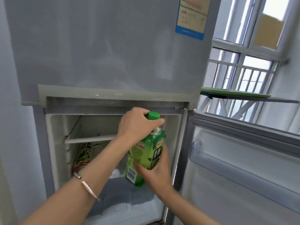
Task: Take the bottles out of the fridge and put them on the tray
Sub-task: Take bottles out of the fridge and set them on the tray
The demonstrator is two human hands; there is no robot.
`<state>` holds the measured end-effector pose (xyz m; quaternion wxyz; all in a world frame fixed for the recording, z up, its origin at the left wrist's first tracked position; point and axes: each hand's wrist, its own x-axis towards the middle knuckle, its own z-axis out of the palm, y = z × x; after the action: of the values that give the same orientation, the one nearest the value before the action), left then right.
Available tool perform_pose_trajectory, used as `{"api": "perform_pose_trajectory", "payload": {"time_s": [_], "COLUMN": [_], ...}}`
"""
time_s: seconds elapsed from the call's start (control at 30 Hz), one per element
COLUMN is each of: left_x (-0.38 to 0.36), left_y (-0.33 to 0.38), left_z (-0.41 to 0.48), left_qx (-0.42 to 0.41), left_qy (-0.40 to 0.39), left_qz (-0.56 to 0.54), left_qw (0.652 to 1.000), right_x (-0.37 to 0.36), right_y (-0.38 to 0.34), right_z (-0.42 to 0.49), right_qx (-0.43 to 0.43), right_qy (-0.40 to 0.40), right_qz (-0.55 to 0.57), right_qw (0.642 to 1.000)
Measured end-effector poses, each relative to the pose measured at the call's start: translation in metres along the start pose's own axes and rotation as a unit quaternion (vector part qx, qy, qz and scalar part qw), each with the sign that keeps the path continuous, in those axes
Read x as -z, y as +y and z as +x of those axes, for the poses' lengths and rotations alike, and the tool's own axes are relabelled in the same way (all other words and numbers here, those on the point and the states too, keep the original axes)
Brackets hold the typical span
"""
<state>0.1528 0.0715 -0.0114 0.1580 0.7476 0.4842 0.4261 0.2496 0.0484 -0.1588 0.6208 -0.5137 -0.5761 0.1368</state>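
A green drink bottle (143, 153) with a green cap is held upright in the open lower compartment of the fridge (103, 62). My left hand (138, 124) grips its neck just under the cap. My right hand (155, 169) wraps the lower body from the right. A second bottle (83, 155) with a green and red label leans in the back left of the compartment, under a white shelf. A green tray (233, 93) lies on a ledge to the right of the fridge, at window height.
The lower fridge door (243, 168) stands open to the right, with clear door bins. The upper door is closed and carries a label sticker (192, 17). A barred window (243, 73) is behind the tray. A white wall lies on the left.
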Motion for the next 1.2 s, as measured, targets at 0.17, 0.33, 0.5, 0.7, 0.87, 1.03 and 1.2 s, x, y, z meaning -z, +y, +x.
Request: {"api": "perform_pose_trajectory", "payload": {"time_s": [0.17,0.33,0.5,0.7,0.87,1.03,1.2], "left_x": [0.008,0.013,-0.007,-0.062,-0.114,-0.159,-0.189], "left_y": [0.068,0.114,0.145,0.189,0.228,0.25,0.249], "left_z": [0.01,0.022,0.04,0.066,0.093,0.14,0.194], "left_qx": [-0.148,-0.215,-0.19,-0.18,-0.124,-0.1,-0.017], "left_qy": [0.042,0.051,0.028,0.001,0.017,-0.081,-0.153], "left_qz": [-0.161,-0.317,-0.412,-0.442,-0.362,-0.274,-0.102], "left_qw": [0.975,0.922,0.891,0.879,0.924,0.953,0.983], "right_x": [0.037,0.077,0.118,0.187,0.249,0.289,0.296], "right_y": [-0.055,-0.102,-0.13,-0.153,-0.141,-0.104,-0.042], "right_z": [0.021,0.053,0.108,0.177,0.247,0.332,0.393], "right_qx": [0.042,0.063,0.082,0.063,0.021,-0.033,-0.116], "right_qy": [0.07,0.123,0.209,0.321,0.344,0.291,0.209], "right_qz": [0.114,0.114,0.034,-0.099,-0.195,-0.214,-0.262], "right_qw": [0.99,0.984,0.974,0.94,0.918,0.932,0.935]}}
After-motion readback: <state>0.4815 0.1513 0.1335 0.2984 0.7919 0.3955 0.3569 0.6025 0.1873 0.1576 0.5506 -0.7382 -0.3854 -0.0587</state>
